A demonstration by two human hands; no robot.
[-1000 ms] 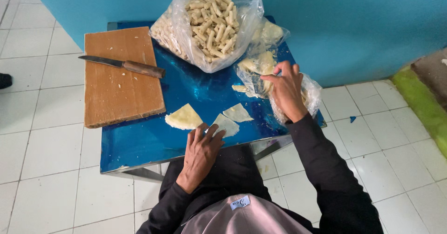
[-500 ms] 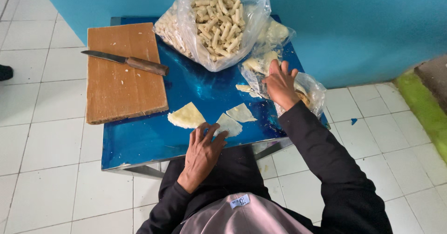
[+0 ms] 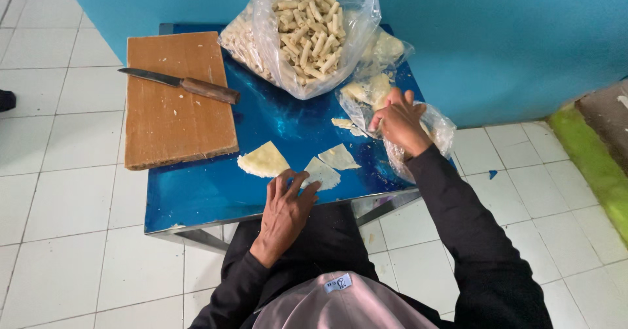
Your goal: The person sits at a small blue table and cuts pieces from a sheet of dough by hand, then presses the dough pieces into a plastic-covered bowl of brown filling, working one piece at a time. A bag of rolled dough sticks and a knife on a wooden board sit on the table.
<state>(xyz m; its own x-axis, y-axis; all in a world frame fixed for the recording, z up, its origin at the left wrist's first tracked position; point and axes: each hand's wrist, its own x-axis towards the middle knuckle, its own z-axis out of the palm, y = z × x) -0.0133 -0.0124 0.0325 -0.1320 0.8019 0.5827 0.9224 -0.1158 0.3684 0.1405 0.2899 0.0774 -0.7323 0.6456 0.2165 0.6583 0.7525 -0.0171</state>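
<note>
My left hand [image 3: 284,211] lies flat on the front edge of the blue table [image 3: 209,195], fingers apart, its tips touching a pale triangular dough sheet [image 3: 322,173]. Two more sheets lie close by, one to the left [image 3: 263,160] and one behind [image 3: 339,157]. My right hand [image 3: 400,123] sits at the table's right side with its fingers curled into the mouth of a small clear plastic bag [image 3: 379,74] holding pale flat pieces. What the fingers pinch inside is hidden.
A large clear bag of pale rolled sticks [image 3: 307,28] stands at the back of the table. A wooden cutting board [image 3: 176,106] lies on the left with a wooden-handled knife [image 3: 183,85] across it. A blue wall is behind; white floor tiles surround.
My right hand's fingers were spread over the small bag half a second ago and have now curled into its opening. The left hand has stayed in place by the sheet.
</note>
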